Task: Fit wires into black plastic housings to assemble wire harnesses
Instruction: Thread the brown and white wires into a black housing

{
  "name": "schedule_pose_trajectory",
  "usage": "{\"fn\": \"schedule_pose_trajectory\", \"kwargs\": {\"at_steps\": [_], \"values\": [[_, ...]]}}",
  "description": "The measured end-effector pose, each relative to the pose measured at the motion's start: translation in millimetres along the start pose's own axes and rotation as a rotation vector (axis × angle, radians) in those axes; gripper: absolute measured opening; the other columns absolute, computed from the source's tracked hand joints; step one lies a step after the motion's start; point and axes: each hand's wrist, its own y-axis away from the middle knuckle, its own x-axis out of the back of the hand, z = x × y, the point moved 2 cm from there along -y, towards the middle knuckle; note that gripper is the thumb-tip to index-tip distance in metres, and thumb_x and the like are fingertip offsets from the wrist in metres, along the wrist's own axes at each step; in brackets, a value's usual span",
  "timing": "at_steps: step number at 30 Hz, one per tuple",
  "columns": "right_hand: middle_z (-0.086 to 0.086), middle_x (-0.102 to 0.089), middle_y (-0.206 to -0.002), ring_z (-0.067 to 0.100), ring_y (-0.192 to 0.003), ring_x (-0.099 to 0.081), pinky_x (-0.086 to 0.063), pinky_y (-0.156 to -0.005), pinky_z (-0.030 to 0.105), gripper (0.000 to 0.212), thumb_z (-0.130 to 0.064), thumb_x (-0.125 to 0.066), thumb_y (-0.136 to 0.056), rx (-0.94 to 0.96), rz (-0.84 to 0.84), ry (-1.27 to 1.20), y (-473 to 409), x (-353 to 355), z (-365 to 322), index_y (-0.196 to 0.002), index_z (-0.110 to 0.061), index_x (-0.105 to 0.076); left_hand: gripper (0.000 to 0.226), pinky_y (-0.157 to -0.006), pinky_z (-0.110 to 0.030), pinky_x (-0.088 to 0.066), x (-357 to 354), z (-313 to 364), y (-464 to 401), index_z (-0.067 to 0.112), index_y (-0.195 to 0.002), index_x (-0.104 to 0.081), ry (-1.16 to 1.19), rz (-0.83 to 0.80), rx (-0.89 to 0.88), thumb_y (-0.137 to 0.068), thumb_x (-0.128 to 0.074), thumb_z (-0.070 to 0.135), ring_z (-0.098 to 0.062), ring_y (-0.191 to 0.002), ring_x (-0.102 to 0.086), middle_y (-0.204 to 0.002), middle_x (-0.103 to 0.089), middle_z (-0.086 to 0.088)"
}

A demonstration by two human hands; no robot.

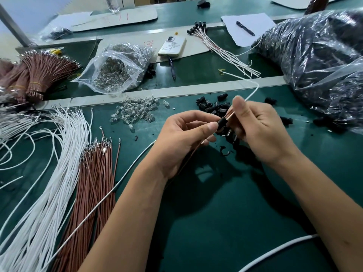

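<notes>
Green matting covers the bench [225, 222], and both bare forearms reach across it from the near edge. A white cord [279, 250] curves under the right forearm at the lower right. Above the mat, the left hand [182, 138] pinches a small black housing [222, 122] between thumb and curled fingers. A brown wire [188, 160] trails from that hand down past the left wrist. The right hand [259, 130] is curled too, its thumb upright, gripping the brown wire ends that enter the top of the housing together with a white wire [253, 93] that rises from the fist and loops away to the far right. Several more black pieces seem to be tucked under the right fingers.

To the left lie a spread of brown terminated wires [96, 173] and, beside it, a wider fan of white terminated wires [49, 173]. Just beyond the hands sits a loose heap of black housings [212, 105], with a cluster of small clear glass bulbs [135, 112] to its left.

Past a pale dividing strip [176, 91], an open clear bag of bulbs [117, 69] rests in the middle, banded bundles of brown wires [39, 75] stand at far left, and a large crinkled plastic bag of dark parts [314, 59] fills the right side. Farther back lie a phone [172, 46], a pen [172, 68] below it, finished white-wire harnesses [220, 46], and a second pen on white paper [245, 28].
</notes>
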Motion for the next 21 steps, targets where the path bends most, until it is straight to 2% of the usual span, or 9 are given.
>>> {"fn": "schedule_pose_trajectory", "kwargs": {"at_steps": [2,4,6,7,12,15,18,20,21], "values": [[-0.003,-0.046,-0.053,0.007,-0.046,-0.038,-0.03,-0.047,0.02,0.055,-0.047,-0.043,-0.105,0.001,0.016,-0.052,0.0,-0.9,-1.0,-0.067,-0.011,-0.058,0.009,-0.069,-0.022,-0.051,-1.0,-0.2,0.5,0.016,-0.088,-0.077,-0.01,-0.011,-0.004,-0.08,-0.074,0.012,-0.015,-0.068,-0.063,-0.08,-0.07,-0.006],[-0.002,-0.042,-0.056,0.009,-0.051,-0.036,-0.029,-0.049,0.028,0.06,-0.046,-0.043,-0.106,0.045,-0.034,0.046,1.9,-5.3,-1.8,-0.07,0.001,-0.051,0.01,-0.069,-0.022,-0.053,-1.1,-0.3,1.5,0.015,-0.087,-0.076,-0.005,-0.033,-0.015,-0.079,-0.075,0.009,-0.015,-0.066,-0.061,-0.076,-0.069,-0.007],[-0.002,-0.038,-0.059,0.011,-0.056,-0.035,-0.029,-0.053,0.039,0.06,-0.046,-0.042,-0.106,0.087,-0.062,0.126,4.5,-8.6,-3.4,-0.069,0.001,-0.048,0.012,-0.067,-0.022,-0.053,-1.0,0.3,2.1,0.015,-0.087,-0.076,-0.012,-0.043,-0.03,-0.077,-0.077,0.008,-0.015,-0.065,-0.061,-0.075,-0.069,-0.006],[-0.004,-0.037,-0.058,0.01,-0.056,-0.034,-0.03,-0.053,0.04,0.059,-0.045,-0.043,-0.107,0.103,-0.064,0.139,5.5,-9.0,-4.1,-0.067,-0.001,-0.047,0.012,-0.066,-0.021,-0.053,-1.5,0.6,2.3,0.015,-0.086,-0.076,-0.015,-0.046,-0.036,-0.076,-0.078,0.008,-0.015,-0.065,-0.061,-0.075,-0.069,-0.006],[-0.009,-0.039,-0.057,0.007,-0.054,-0.036,-0.03,-0.052,0.029,0.052,-0.04,-0.043,-0.108,0.179,-0.066,0.207,6.6,-8.6,-7.6,-0.065,-0.011,-0.048,0.02,-0.064,-0.022,-0.053,-3.4,2.4,3.2,0.013,-0.087,-0.075,-0.062,-0.035,-0.058,-0.069,-0.083,0.011,-0.013,-0.064,-0.064,-0.076,-0.071,-0.006],[-0.007,-0.046,-0.059,0.008,-0.057,-0.043,-0.033,-0.055,0.027,0.048,-0.04,-0.043,-0.108,0.228,-0.071,0.225,6.2,-8.8,-9.5,-0.066,-0.018,-0.054,0.023,-0.068,-0.022,-0.054,-0.9,3.4,1.2,0.01,-0.093,-0.074,-0.013,0.047,-0.082,-0.07,-0.079,0.015,-0.013,-0.066,-0.065,-0.082,-0.074,-0.007],[-0.004,-0.059,-0.065,0.013,-0.061,-0.053,-0.04,-0.058,0.029,0.04,-0.044,-0.057,-0.102,0.233,-0.121,0.26,6.9,-12.0,-10.6,-0.076,-0.016,-0.068,0.023,-0.07,-0.024,-0.056,4.5,4.7,-0.4,0.01,-0.091,-0.073,0.089,0.132,-0.091,-0.069,-0.078,0.015,-0.014,-0.068,-0.067,-0.084,-0.075,-0.008],[-0.01,-0.061,-0.066,0.01,-0.061,-0.055,-0.038,-0.059,0.022,0.023,-0.034,-0.068,-0.099,0.26,-0.135,0.22,9.3,-15.8,-12.1,-0.077,-0.026,-0.07,0.019,-0.07,-0.024,-0.056,6.5,5.2,-0.4,0.014,-0.087,-0.073,0.116,0.138,-0.089,-0.068,-0.078,0.014,-0.015,-0.068,-0.067,-0.081,-0.075,-0.006],[-0.013,-0.06,-0.064,0.009,-0.06,-0.054,-0.037,-0.059,0.019,0.022,-0.027,-0.071,-0.098,0.272,-0.138,0.196,10.4,-17.2,-12.7,-0.076,-0.03,-0.068,0.019,-0.069,-0.023,-0.055,6.8,5.2,-0.4,0.014,-0.086,-0.073,0.123,0.135,-0.09,-0.068,-0.078,0.014,-0.015,-0.067,-0.066,-0.08,-0.074,-0.005]]}}
